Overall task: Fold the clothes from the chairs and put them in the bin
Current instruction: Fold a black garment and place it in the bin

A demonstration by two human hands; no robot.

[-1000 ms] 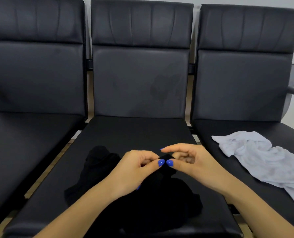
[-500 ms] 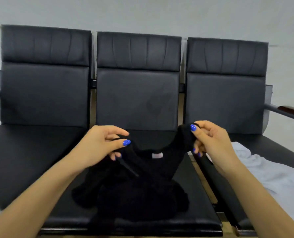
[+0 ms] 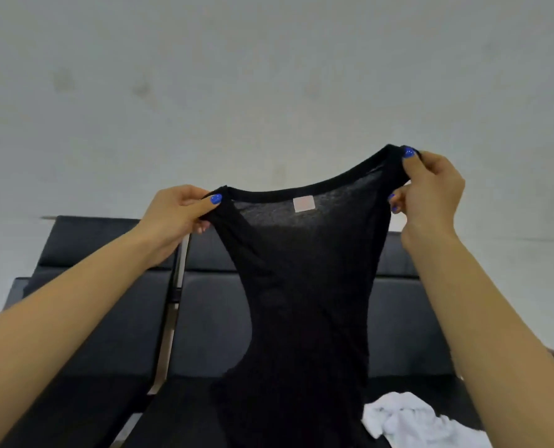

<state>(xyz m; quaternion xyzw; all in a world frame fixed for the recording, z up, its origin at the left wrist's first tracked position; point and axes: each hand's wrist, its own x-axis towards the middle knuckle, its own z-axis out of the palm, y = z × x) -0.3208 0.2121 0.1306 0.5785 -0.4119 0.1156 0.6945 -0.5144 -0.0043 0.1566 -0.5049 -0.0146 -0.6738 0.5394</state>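
— Two hands up, is that right? What have they got?

— Both hold one black tank top (image 3: 301,286), spread out and hanging in front of the chairs (image 3: 398,318). The left hand (image 3: 175,215) pinches the left shoulder strap, thumb on top, fingers curled under the cloth. The right hand (image 3: 430,192) pinches the right strap the same way, and sits higher, so the neckline slopes up toward the right.

— So each grip is clamped on the garment?

— Yes, each grip is closed on a strap of the tank top; neither hand is loose.

— Where does the top hang?

— It hangs between the two hands, neckline stretched across, body falling straight down past the bottom edge of the view. A small pale label (image 3: 304,203) shows just under the neckline, near the middle. The fabric is thin; light from the wall (image 3: 269,76) comes through its upper part.

— Anything else waiting?

— A white garment (image 3: 414,421) lies crumpled on the seat of the right-hand chair, low in the view, just right of the hanging black cloth. I cannot tell whether the two touch.

— And the chairs?

— Black padded ones in a row, backs against the pale wall, with a metal strip (image 3: 169,334) showing in the gap between the left one and the middle one.

— The bin?

— Not in this view.
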